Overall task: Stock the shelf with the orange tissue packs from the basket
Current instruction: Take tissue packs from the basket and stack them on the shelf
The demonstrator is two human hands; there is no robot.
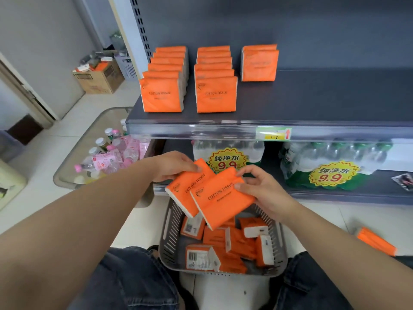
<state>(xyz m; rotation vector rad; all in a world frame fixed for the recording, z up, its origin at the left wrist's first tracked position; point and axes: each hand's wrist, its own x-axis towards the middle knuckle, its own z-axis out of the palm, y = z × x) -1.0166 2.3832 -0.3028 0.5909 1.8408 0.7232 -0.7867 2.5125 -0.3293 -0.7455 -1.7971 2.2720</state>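
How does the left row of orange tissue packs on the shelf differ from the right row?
The left row of orange tissue packs is about six deep; the right row holds two. The left row reaches near the grey shelf's front; the right row sits further back. Both stand upright.

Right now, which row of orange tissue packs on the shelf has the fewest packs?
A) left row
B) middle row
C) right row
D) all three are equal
C: the right row shows only two packs standing one behind the other, while the left row and the middle row each run several packs deep.
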